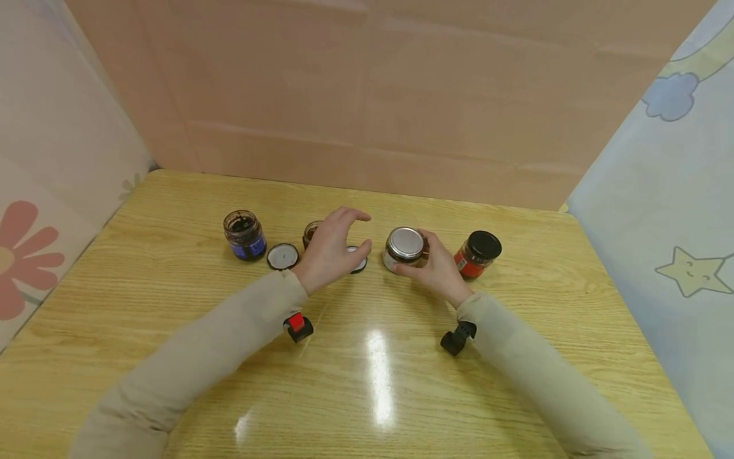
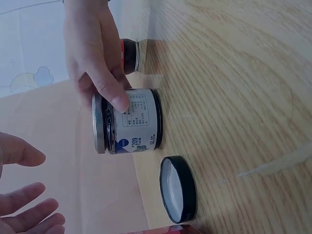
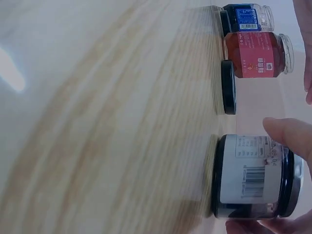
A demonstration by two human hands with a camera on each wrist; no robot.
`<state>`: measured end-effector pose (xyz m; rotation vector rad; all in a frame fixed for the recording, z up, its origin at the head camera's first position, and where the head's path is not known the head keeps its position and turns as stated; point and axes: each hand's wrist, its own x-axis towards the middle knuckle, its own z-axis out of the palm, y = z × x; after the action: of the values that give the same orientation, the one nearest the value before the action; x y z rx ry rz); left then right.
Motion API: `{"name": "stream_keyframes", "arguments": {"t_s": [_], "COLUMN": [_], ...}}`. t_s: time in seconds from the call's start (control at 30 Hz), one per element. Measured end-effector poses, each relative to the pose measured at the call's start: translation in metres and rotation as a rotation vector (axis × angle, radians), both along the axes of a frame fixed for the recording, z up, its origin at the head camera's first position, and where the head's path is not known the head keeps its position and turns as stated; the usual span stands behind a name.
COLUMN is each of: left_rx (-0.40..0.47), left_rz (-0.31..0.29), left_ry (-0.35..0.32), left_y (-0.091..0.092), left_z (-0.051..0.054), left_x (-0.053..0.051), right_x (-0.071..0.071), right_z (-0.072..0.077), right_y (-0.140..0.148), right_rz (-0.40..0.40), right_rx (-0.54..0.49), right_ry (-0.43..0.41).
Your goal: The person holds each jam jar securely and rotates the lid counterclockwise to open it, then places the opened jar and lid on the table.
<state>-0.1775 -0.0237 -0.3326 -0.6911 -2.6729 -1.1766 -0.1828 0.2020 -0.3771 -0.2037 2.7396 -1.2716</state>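
Observation:
A jar with a silver lid and a white label stands on the table. My right hand grips its side, with the thumb in front and fingers partly hidden behind. To the left, my left hand hovers with fingers spread and nothing in them. It partly hides an uncapped jar, whose red label shows in the right wrist view. A loose black-rimmed lid lies between that jar and the silver-lidded one.
Far left stands an uncapped jar with a blue label and dark residue inside, a loose lid beside it. Right of my right hand is a red-labelled jar with a black lid. A brown paper-like wall rises behind the table.

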Motion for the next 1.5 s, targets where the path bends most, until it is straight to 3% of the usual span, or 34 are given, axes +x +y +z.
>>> {"name": "stream_keyframes", "arguments": {"t_s": [0.23,0.77,1.5], "left_rx": [0.000,-0.021,-0.037], "left_rz": [-0.016,-0.016,-0.014], "left_ry": [-0.043,-0.067,-0.065], "left_y": [0.001,0.007,0.008], "left_z": [-0.003,-0.013,-0.011], "left_x": [0.001,0.001,0.000], "right_x": [-0.001,0.000,-0.001], "right_z": [-0.004,-0.009,-0.008], "right_y": [-0.001,-0.004,-0.003], "right_rz": [-0.040,-0.099,-0.119], "right_rx": [-0.012,-0.021,-0.001], "right_ry": [-0.043,-0.081,-0.063]}}
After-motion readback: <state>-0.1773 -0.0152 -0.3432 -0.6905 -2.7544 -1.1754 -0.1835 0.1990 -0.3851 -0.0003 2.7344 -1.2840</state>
